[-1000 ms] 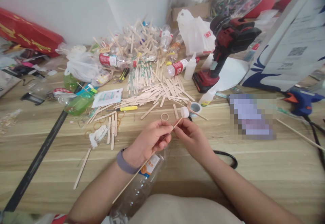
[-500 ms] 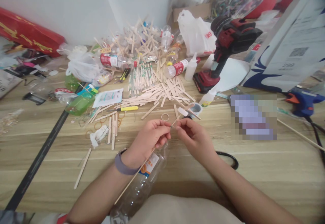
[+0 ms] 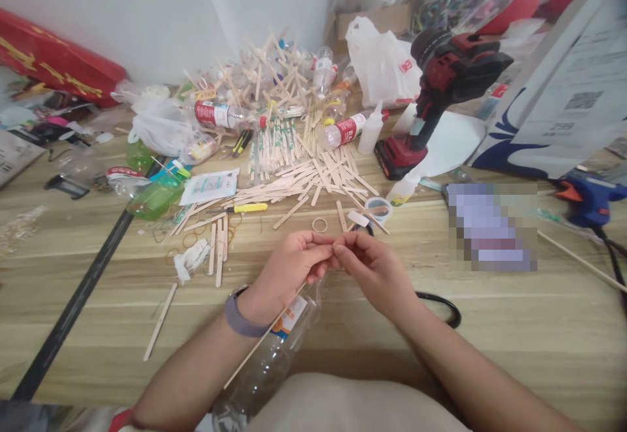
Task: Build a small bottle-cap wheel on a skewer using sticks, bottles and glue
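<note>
My left hand [image 3: 289, 268], with a band round the wrist, is closed on a thin wooden stick [image 3: 252, 351] that slants down towards my body. The fingertips of my right hand [image 3: 375, 268] are pinched together against the left fingertips, near the upper end of the stick. What the right fingers hold is hidden. Beneath my hands a clear plastic bottle [image 3: 267, 363] with an orange and blue label lies at a slant on the table. A small pale ring [image 3: 320, 225] lies just beyond my fingers, beside a white cup [image 3: 379, 210] and some flat sticks [image 3: 341, 215].
Wooden craft sticks [image 3: 274, 190] are heaped farther back among bottles and bags. A yellow-handled tool [image 3: 249, 208] lies in front of them. To the right are a red and black drill [image 3: 431, 102], a pixelated phone-like object [image 3: 492, 226] and a blue glue gun [image 3: 590, 200].
My right fingertips have closed in on the left ones. The stick's upper end, visible between the hands before, is now covered.
</note>
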`<state>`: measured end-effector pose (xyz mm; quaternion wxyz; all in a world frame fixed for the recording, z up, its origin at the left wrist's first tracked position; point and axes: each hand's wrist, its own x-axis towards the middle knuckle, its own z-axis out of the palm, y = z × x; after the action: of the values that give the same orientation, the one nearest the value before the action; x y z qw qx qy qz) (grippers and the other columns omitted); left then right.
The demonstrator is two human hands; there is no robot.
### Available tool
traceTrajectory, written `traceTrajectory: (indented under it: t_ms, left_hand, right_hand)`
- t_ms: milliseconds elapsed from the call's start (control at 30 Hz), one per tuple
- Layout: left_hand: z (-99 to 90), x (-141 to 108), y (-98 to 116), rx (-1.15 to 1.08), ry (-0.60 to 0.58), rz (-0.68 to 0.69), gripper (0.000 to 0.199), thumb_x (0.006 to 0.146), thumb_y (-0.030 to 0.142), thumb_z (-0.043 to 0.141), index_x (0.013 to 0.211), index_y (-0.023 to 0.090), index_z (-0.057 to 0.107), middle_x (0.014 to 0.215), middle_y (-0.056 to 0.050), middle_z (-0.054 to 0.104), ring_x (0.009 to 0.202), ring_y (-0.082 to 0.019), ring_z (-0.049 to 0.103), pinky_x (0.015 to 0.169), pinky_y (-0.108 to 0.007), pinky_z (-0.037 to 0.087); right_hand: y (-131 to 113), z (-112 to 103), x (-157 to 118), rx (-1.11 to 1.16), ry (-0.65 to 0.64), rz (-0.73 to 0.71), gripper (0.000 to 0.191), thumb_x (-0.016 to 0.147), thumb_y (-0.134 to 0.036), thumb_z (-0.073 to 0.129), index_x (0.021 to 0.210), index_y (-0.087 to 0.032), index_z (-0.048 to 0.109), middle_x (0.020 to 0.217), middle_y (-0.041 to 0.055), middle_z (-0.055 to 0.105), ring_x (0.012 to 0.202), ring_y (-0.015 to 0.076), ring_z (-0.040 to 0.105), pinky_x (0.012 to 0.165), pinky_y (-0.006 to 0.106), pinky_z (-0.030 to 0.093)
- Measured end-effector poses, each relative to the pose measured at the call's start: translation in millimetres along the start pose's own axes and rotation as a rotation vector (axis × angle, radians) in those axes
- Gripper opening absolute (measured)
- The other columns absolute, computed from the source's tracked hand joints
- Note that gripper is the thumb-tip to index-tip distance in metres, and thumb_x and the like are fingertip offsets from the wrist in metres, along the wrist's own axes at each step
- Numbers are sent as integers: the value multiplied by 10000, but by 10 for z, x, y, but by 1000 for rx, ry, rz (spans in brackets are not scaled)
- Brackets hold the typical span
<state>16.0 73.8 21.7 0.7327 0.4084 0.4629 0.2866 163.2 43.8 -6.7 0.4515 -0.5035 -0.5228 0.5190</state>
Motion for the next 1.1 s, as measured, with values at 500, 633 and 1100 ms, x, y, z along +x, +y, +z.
traceTrajectory:
  t_ms: [500,633,1100]
  left_hand:
    - [-9,-27,64,-69,13,-49,108,724,206,621,799,134,594,559,40,564,387,-12,372,368,-134,198]
    - [-13,-31,59,-51,29,-47,122,720,209,626,810,138,585,559,47,562,387,-14,377,369,-135,204]
    - [31,-69,64,-19,-20,21,133,732,257,619,794,161,553,525,73,531,365,-12,336,362,-152,169]
  right_hand:
    - [38,-14,29,-200,89,-71,166,843,-342,516,761,-203,554,616,-5,530,544,129,452,486,260,349]
    - [24,-18,25,-187,91,-73,170,841,-353,508,762,-207,542,614,-12,514,534,125,438,472,256,337]
    - [-14,-25,14,-192,86,-88,173,835,-337,506,707,-220,507,554,-48,426,500,115,386,465,255,319]
